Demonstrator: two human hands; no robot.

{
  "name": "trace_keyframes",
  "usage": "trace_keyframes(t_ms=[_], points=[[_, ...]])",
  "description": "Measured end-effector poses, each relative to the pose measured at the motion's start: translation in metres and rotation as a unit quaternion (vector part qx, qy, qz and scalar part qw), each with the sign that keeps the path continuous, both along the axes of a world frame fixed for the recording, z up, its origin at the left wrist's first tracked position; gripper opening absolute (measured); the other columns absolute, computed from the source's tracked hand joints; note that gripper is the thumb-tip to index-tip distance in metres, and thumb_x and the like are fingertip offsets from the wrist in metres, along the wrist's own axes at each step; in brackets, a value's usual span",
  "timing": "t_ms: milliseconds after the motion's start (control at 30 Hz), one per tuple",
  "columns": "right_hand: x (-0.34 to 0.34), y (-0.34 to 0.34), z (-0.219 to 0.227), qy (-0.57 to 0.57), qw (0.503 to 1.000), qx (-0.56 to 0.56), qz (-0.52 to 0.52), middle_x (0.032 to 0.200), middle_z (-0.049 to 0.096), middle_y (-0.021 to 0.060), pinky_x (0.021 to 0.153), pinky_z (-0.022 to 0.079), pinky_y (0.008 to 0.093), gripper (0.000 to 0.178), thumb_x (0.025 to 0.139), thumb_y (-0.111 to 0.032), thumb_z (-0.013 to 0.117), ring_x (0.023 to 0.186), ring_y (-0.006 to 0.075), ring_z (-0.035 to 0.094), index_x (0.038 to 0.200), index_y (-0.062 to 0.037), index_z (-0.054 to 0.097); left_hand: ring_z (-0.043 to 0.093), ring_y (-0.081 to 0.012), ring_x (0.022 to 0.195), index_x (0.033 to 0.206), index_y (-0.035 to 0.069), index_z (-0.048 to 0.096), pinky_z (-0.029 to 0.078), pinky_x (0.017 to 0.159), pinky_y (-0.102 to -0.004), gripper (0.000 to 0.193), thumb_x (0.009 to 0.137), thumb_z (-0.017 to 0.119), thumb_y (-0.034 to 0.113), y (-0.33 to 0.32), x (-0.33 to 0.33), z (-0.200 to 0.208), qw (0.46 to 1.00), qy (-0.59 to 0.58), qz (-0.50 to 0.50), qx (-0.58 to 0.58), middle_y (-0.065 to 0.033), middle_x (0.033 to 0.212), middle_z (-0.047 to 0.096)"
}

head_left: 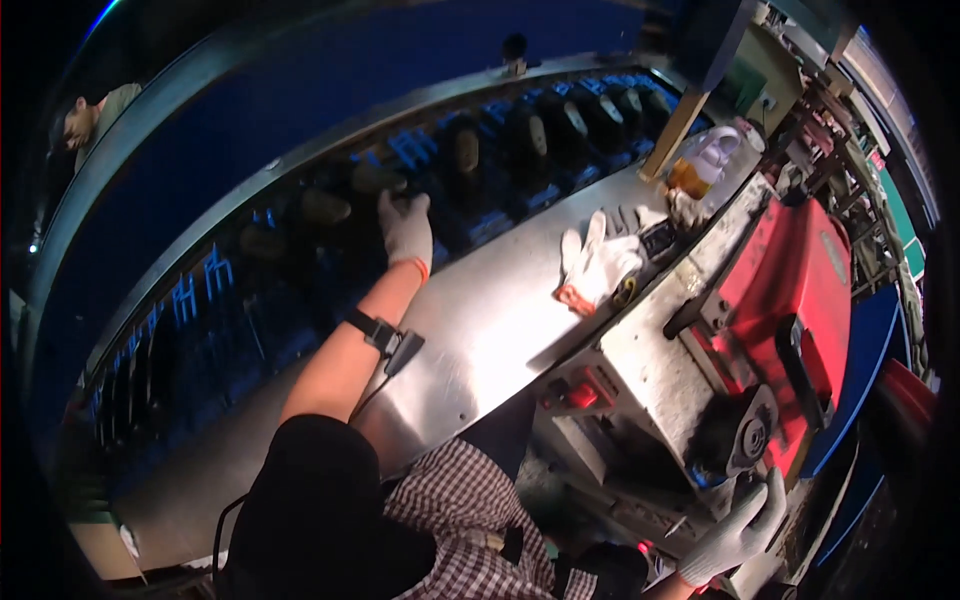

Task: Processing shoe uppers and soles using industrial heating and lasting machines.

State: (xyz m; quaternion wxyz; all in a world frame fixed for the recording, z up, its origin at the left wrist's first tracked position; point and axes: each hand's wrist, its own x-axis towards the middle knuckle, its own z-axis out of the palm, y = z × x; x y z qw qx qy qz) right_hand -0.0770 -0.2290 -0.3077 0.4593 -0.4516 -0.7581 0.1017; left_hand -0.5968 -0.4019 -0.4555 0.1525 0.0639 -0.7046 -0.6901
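My left hand [406,232], in a white knit glove with an orange cuff, reaches over a long dark rack. Its thumb and fingers are apart at the near end of an oblong, shoe-shaped piece [378,180]; whether they touch it I cannot tell. Similar pieces, such as a tan one [467,150], stand in a row along the rack. At lower right my right hand [738,530], also gloved, has its fingers curled round something dark, too shadowed to name. Just above it are a black bristly brush [712,430] and a round-centred metal plate [754,436] on a red machine [785,290].
A bare metal ledge [470,330] runs between the rack and me. White gloves [600,260] lie on it, with a clear jug [700,165] of amber liquid farther back. A wooden post [674,135] stands beside the jug. Another person [95,120] is at far left beyond the blue panel.
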Motion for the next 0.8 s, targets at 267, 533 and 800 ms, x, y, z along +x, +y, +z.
trace_keyframes(t_ms=[267, 533, 800], points=[[-0.005, 0.0, -0.007, 0.015, 0.999, -0.03, 0.009, 0.128, 0.067, 0.015, 0.104, 0.05, 0.0342, 0.032, 0.109, -0.01, 0.052, 0.117, 0.0223, 0.064, 0.133, 0.0073, 0.063, 0.049, -0.0277, 0.141, 0.156, 0.0, 0.043, 0.035, 0.117, -0.041, 0.092, 0.089, 0.073, 0.055, -0.016, -0.051, 0.022, 0.976, -0.158, 0.005, 0.149, -0.0144, 0.157, 0.051], [0.006, 0.003, -0.001, -0.019, 1.0, -0.005, 0.024, 0.124, 0.068, 0.0164, 0.102, 0.05, 0.0352, 0.03, 0.106, -0.009, 0.054, 0.115, 0.0239, 0.065, 0.129, 0.0083, 0.065, 0.051, -0.0245, 0.138, 0.153, 0.005, 0.041, 0.034, 0.118, -0.0431, 0.083, 0.089, 0.067, 0.051, -0.019, -0.214, -0.087, 0.957, -0.232, 0.014, 0.175, -0.0138, 0.144, 0.061], [0.0, 0.008, -0.006, 0.029, 0.995, -0.002, 0.095, 0.119, 0.071, 0.0158, 0.103, 0.048, 0.0361, 0.026, 0.102, -0.001, 0.057, 0.111, 0.0247, 0.066, 0.123, 0.0085, 0.067, 0.065, -0.0226, 0.103, 0.111, 0.014, 0.07, 0.048, 0.097, -0.0388, 0.033, 0.084, 0.071, 0.034, -0.117, -0.21, -0.087, 0.983, -0.148, -0.087, 0.071, -0.0042, 0.112, 0.071]])
